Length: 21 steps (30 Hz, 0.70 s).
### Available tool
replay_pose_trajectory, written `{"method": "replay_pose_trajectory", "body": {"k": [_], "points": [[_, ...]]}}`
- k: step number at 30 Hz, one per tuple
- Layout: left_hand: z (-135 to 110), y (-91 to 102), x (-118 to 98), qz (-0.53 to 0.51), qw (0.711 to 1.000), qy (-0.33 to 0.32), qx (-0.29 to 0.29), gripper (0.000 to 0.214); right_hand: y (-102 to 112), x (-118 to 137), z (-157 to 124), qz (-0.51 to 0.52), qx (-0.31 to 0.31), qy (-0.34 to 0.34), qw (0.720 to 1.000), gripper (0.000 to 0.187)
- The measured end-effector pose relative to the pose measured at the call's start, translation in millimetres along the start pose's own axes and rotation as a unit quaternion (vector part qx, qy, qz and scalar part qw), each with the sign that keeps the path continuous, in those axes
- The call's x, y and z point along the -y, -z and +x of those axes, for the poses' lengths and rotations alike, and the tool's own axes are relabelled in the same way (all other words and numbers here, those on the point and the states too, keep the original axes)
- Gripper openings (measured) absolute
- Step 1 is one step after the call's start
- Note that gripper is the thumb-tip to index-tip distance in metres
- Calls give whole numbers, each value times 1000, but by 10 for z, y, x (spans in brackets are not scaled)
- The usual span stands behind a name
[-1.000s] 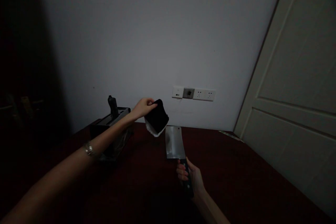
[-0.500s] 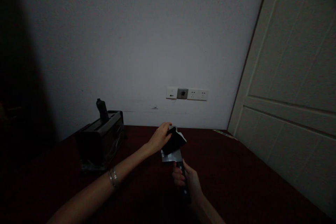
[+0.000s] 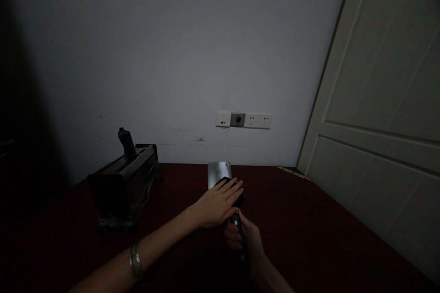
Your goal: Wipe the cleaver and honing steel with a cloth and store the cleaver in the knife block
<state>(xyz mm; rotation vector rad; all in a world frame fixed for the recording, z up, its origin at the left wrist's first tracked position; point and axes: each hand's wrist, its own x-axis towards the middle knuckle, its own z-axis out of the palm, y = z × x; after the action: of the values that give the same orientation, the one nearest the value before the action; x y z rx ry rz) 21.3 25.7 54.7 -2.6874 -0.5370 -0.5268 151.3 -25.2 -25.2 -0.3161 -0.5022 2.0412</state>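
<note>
A cleaver (image 3: 217, 172) with a broad shiny blade and a dark riveted handle points away from me over the table. My right hand (image 3: 252, 238) is wrapped around its handle, fingers closed. Across the lower blade, near the handle, lies my left hand (image 3: 217, 202), pressing a black cloth (image 3: 240, 200) to the metal. Its fingers are fairly straight over the cloth, most of which they hide. The upper blade shows bare, with a small hole at its far right corner.
To the left stands a dark knife block (image 3: 123, 187) with one black-handled tool (image 3: 127, 144) sticking out of its top. The dark red table (image 3: 302, 224) meets a wall with a row of sockets (image 3: 244, 120). A pale panelled door (image 3: 371, 110) borders the right side.
My left hand has slid the cloth down the blade from its far end toward the handle, baring the upper blade. The right hand keeps its grip. The view has shifted slightly.
</note>
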Motion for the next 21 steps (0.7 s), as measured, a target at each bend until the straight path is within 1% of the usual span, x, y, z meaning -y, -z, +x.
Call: {"method": "replay_pose_trajectory", "body": {"k": [4, 6, 8, 12, 14, 18, 19, 21], "points": [[73, 75, 165, 35, 998, 59, 7, 55, -31, -31, -17, -1, 11, -26, 1000, 33], [103, 98, 200, 53, 995, 86, 7, 56, -61, -32, -39, 0, 16, -31, 999, 33], [103, 105, 148, 62, 995, 78, 11, 56, -85, -20, -58, 1, 13, -28, 1000, 33], [75, 112, -5, 68, 997, 26, 13, 56, -98, 8, -73, -11, 9, -18, 1000, 36], [100, 132, 34, 79, 996, 40, 9, 55, -103, 7, -77, -16, 15, -20, 1000, 37], [194, 178, 199, 110, 987, 116, -1, 54, -129, -8, -85, -14, 29, -34, 999, 37], [203, 183, 197, 113, 986, 121, -2, 54, -134, -8, -86, -14, 31, -33, 999, 37], [193, 184, 121, 114, 988, 103, -2, 54, -135, -3, -85, -15, 34, -29, 999, 36]]}}
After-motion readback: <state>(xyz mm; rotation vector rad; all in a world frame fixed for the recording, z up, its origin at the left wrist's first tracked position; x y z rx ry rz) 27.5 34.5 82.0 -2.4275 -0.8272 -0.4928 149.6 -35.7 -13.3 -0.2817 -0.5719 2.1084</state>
